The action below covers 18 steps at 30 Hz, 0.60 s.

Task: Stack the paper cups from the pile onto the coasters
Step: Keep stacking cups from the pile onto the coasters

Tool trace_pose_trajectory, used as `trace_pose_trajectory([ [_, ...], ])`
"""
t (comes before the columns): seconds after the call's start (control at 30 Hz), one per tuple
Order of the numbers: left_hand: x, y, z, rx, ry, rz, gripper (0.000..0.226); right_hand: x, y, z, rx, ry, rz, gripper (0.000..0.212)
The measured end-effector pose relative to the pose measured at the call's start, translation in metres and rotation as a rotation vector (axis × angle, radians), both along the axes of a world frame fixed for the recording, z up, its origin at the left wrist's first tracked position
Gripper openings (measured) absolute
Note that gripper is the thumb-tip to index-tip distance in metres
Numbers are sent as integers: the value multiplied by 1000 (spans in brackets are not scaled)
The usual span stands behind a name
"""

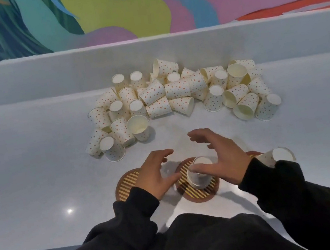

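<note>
The left hand (157, 175) hovers with loose, spread fingers over the left coaster (124, 186). An upturned paper cup (199, 177) stands on the middle coaster (202, 194), with the right hand (225, 156) spread above it, gripping nothing. A second cup (278, 155) stands farther right, and the pile (176, 94) lies beyond.

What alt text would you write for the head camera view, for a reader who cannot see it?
A person's left hand and right hand hover open over striped coasters on a grey table; an upside-down paper cup stands on the middle coaster between them. Beyond lies a pile of dotted cups, and a second cup stands by the right sleeve.
</note>
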<state>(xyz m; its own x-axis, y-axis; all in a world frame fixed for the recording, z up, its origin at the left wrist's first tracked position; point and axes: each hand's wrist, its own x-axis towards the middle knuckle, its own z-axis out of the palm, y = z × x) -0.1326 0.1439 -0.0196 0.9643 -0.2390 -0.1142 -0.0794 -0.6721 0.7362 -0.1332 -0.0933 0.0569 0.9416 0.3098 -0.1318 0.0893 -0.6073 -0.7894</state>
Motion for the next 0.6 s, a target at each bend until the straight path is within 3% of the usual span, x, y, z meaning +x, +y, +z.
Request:
trace_pose_trajectory([
  [0.1,14,38,24,-69,-130,246,47,28,21,32,59,-72,-37,58],
  [0.23,41,89,28,32,-259,504,51,81,73,44,-100,-141,107,62],
  [0.4,48,114,1,319,-105,404,68,133,138,7,-551,-217,451,59],
  [0.5,35,112,-10,366,-120,339,60,143,159,-16,-733,-245,464,48],
  [0.6,27,107,-12,294,-108,364,44,146,165,-30,-796,-259,428,37],
])
